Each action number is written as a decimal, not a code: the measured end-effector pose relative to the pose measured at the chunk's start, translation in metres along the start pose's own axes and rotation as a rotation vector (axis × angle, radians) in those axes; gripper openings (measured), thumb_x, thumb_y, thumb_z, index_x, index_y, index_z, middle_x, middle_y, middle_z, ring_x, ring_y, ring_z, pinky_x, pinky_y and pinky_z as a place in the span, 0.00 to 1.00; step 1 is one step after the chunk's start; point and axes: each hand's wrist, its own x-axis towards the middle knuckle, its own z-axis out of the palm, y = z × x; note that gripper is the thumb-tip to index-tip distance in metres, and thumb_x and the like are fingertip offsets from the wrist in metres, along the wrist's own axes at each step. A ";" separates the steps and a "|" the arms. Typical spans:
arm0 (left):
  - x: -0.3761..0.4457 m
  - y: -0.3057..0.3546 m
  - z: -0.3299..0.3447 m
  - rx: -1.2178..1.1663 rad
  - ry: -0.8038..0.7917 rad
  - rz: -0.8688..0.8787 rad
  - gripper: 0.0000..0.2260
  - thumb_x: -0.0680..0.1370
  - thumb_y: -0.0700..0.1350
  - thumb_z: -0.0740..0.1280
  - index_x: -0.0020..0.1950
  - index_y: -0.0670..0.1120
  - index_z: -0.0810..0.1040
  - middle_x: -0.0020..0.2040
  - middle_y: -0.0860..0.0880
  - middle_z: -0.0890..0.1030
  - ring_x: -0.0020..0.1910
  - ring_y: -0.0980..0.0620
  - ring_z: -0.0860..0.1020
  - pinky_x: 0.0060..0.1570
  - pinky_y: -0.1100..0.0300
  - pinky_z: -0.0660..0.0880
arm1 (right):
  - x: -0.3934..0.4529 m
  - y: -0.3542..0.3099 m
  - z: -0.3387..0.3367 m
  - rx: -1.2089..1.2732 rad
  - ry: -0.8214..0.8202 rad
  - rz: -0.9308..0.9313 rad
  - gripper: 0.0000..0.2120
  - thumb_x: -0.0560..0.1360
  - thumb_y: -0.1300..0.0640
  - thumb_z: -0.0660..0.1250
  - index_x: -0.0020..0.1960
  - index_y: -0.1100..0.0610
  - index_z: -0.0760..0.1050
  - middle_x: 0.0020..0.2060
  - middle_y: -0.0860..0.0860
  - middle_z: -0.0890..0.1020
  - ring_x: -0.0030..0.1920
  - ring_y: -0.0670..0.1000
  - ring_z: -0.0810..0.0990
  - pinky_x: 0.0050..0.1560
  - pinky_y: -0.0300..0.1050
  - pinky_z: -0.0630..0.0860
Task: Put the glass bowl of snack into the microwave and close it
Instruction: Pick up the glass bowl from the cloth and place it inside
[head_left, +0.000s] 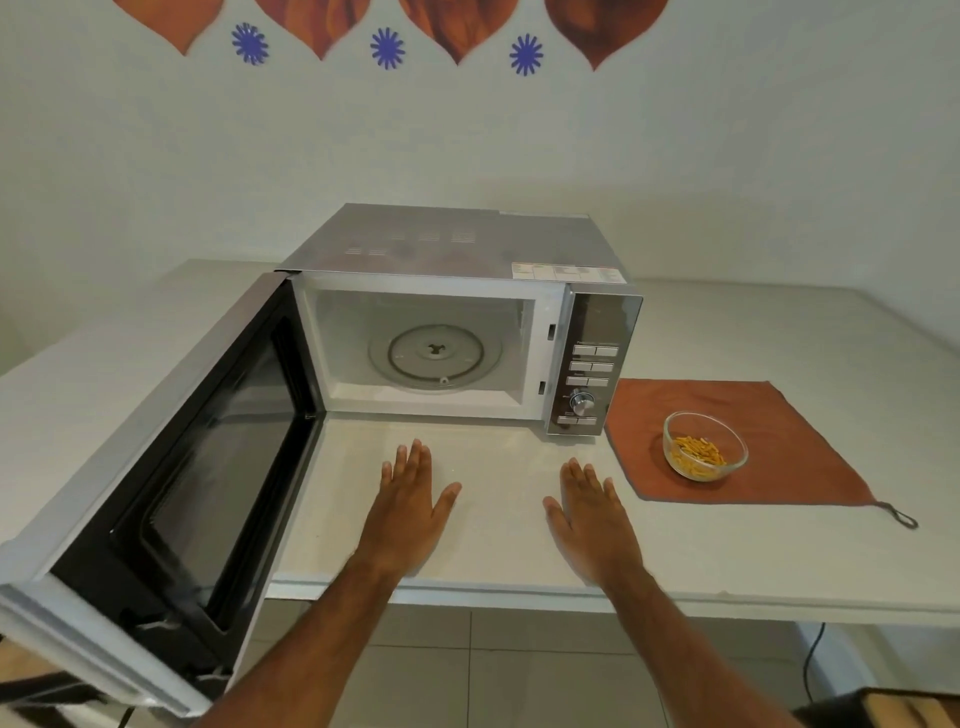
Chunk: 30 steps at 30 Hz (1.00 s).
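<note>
A silver microwave (597, 306) stands on a white table, its cavity showing a bare glass turntable (434, 353). Its door (171, 467) is swung fully open to the left, past the table's front edge. A small glass bowl (705, 446) holding orange snack sticks sits on a brown cloth (769, 415) right of the microwave. My left hand (408, 506) and my right hand (589, 514) lie flat, palms down, on the table in front of the microwave, fingers spread, holding nothing. The bowl is roughly a hand's width right of my right hand.
The white table (779, 571) ends at a front edge just behind my wrists. The cloth has a hanging loop (901, 517) at its near right corner. A white wall with decorations rises behind. A black cable (810, 660) hangs under the table at right.
</note>
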 end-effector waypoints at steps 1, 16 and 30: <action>0.003 -0.001 0.005 0.019 -0.014 0.006 0.37 0.87 0.64 0.47 0.87 0.44 0.40 0.88 0.48 0.40 0.86 0.51 0.37 0.83 0.55 0.36 | 0.000 0.000 0.000 0.008 0.003 0.002 0.33 0.85 0.41 0.46 0.84 0.57 0.49 0.84 0.53 0.53 0.84 0.54 0.50 0.84 0.55 0.47; 0.007 0.008 0.027 -0.102 0.074 -0.004 0.31 0.87 0.60 0.54 0.88 0.48 0.54 0.88 0.51 0.54 0.86 0.55 0.47 0.84 0.57 0.47 | -0.007 0.013 -0.013 0.802 0.208 0.178 0.04 0.83 0.50 0.64 0.56 0.43 0.77 0.56 0.40 0.83 0.58 0.39 0.80 0.58 0.41 0.75; 0.049 0.167 0.027 -0.841 0.022 -0.058 0.08 0.84 0.46 0.67 0.51 0.47 0.84 0.45 0.48 0.87 0.47 0.47 0.86 0.51 0.39 0.85 | 0.014 0.073 -0.087 0.563 0.468 0.286 0.09 0.82 0.47 0.65 0.48 0.49 0.79 0.37 0.45 0.81 0.38 0.46 0.81 0.36 0.47 0.77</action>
